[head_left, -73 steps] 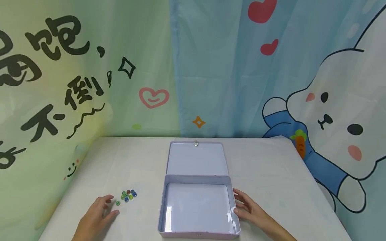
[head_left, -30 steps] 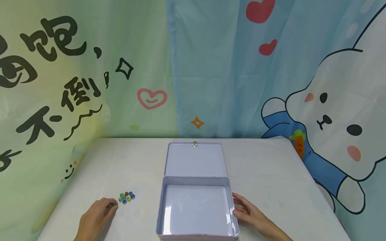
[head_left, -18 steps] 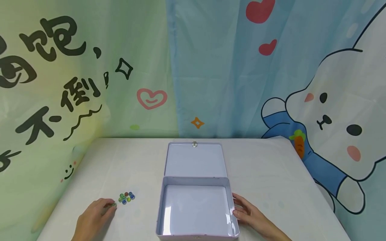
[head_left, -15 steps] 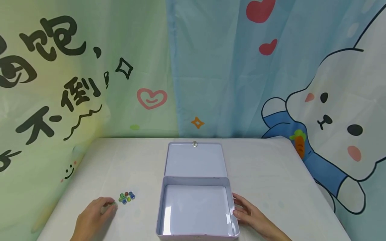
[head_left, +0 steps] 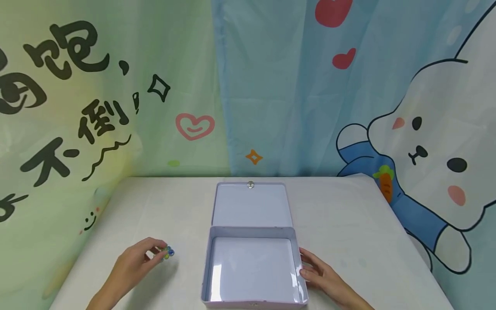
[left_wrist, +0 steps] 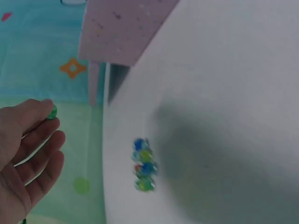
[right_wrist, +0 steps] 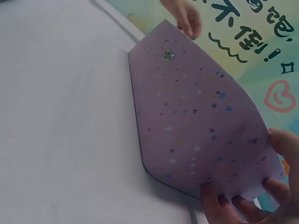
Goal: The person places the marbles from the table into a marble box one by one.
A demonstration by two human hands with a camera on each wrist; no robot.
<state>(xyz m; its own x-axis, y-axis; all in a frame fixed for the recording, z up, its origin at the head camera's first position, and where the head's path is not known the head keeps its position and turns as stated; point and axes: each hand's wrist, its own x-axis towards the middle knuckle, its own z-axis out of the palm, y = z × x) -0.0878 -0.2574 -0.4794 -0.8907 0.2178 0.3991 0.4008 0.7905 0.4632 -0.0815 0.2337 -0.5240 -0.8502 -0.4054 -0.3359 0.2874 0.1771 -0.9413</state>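
My left hand (head_left: pixel 133 262) is raised over the left part of the table, pinching a green glass marble (left_wrist: pixel 53 112) between thumb and index finger; the other fingers are loosely bent. Below it lies a small cluster of marbles (left_wrist: pixel 145 168), blue, green and yellow, partly covered by the hand in the head view. A shallow tin box (head_left: pixel 252 271) stands in the middle, its hinged lid (head_left: pixel 252 206) laid back flat and nothing inside. On the box's right side rests my right hand (head_left: pixel 323 275), fingertips against the outer wall and thumb at the rim.
A white cloth covers the table (head_left: pixel 341 215). Printed curtains (head_left: pixel 271 86) hang behind it and along the left side. The box's outer wall (right_wrist: pixel 187 116) is pinkish purple with small stars, and a round metal clasp (head_left: pixel 250 184) sits on the lid's far edge.
My left hand took hold of the green marble at the cluster's near left, then rose and moved right with it over the other marbles. The right hand and box have stayed in place.
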